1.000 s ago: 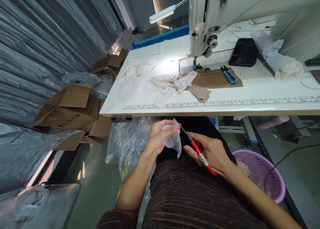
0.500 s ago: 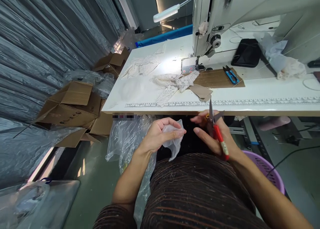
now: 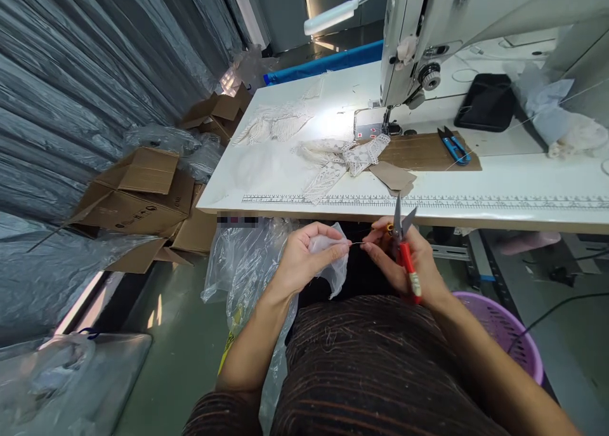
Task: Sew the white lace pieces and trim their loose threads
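Observation:
My left hand (image 3: 301, 258) pinches a piece of sheer white fabric (image 3: 338, 273) in front of my lap, just below the table edge. Between both hands' fingertips a thin thread (image 3: 356, 243) is stretched. The fingertips of my right hand (image 3: 425, 258) pinch its other end. That same hand also keeps hold of red-handled scissors (image 3: 405, 252), their blades spread and pointing up toward the table. Beyond the hands, white lace (image 3: 364, 155) lies bunched by the sewing machine (image 3: 402, 49) foot.
The white table (image 3: 280, 182) has a printed ruler along its front edge. Blue thread snips (image 3: 455, 147) rest on brown cardboard (image 3: 419, 154), with a black phone-like object (image 3: 485, 103) behind. Cardboard boxes (image 3: 137, 191) stand left; a purple basket (image 3: 499, 331) is at lower right.
My right hand has moved left, and its fingertips have closed on the thread by the fabric. The scissors moved along with it. My view has shifted slightly.

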A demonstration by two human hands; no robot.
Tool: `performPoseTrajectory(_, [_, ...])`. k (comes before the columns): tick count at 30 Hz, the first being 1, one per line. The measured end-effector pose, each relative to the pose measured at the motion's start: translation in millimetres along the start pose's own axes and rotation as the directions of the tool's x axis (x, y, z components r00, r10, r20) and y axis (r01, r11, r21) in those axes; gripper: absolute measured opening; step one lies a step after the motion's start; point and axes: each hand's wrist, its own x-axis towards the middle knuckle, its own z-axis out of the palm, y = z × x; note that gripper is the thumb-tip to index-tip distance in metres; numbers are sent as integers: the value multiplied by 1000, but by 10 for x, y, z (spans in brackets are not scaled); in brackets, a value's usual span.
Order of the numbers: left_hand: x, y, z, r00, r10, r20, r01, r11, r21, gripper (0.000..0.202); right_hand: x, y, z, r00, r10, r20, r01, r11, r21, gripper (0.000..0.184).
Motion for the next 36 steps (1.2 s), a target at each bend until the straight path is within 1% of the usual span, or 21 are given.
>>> performPoseTrajectory(2, [22,-9,16,1000,2,-17,-3,999,-37,26,-37,-1,28,995,-62,-81,48,987,-156,30])
performPoseTrajectory(3, [35,-11,20,1000,-2,-27,0,998,-58,26,-70,-8,40,989,-111,-100,86,969,-231,32])
performPoseTrajectory(4, [47,-12,21,999,-10,-35,7,997,-78,26,-112,-16,49,983,-161,-88,129,949,-289,35])
performPoseTrajectory(6, [72,-8,16,998,-32,-55,26,994,-110,28,-215,-25,54,977,-212,8,203,924,-323,41])
performPoseTrajectory(7, [82,-3,12,997,-44,-68,36,992,-117,28,-270,-21,53,977,-197,78,212,931,-297,44])
performPoseTrajectory(8, [90,6,7,995,-53,-81,44,992,-115,29,-321,-10,52,976,-154,152,189,949,-252,44])
performPoseTrajectory(9, [95,18,3,994,-58,-93,48,993,-106,29,-366,8,53,971,-85,223,131,971,-201,44])
performPoseTrajectory(11, [96,51,-1,992,-51,-112,43,996,-73,29,-424,60,70,936,73,346,-32,992,-122,41])
performPoseTrajectory(13, [89,91,4,992,-33,-121,30,999,-31,29,-429,111,108,893,179,413,-157,984,-89,41])
performPoseTrajectory(14, [84,110,11,992,-23,-124,22,1000,-9,28,-414,130,129,880,203,429,-188,979,-79,41])
performPoseTrajectory(16, [76,140,29,992,-7,-128,12,999,39,28,-359,143,168,881,200,429,-194,979,-59,39])
performPoseTrajectory(18, [76,153,50,991,8,-134,3,997,80,27,-295,126,186,897,166,410,-160,986,-50,37])
performPoseTrajectory(20, [83,148,66,990,18,-141,-3,994,106,27,-244,91,182,920,132,369,-116,991,-66,36])
performPoseTrajectory(24, [103,114,75,987,46,-155,-26,991,130,28,-211,31,147,962,76,264,-37,988,-152,37])
performPoseTrajectory(28, [111,105,77,983,66,-171,-42,989,140,27,-217,11,134,971,31,237,27,971,-237,33])
performPoseTrajectory(33, [100,117,103,981,64,-184,-41,991,127,27,-231,-7,144,977,20,213,41,960,-278,33])
performPoseTrajectory(36, [90,105,125,977,61,-203,-44,995,90,27,-247,-1,159,980,28,196,37,946,-322,30])
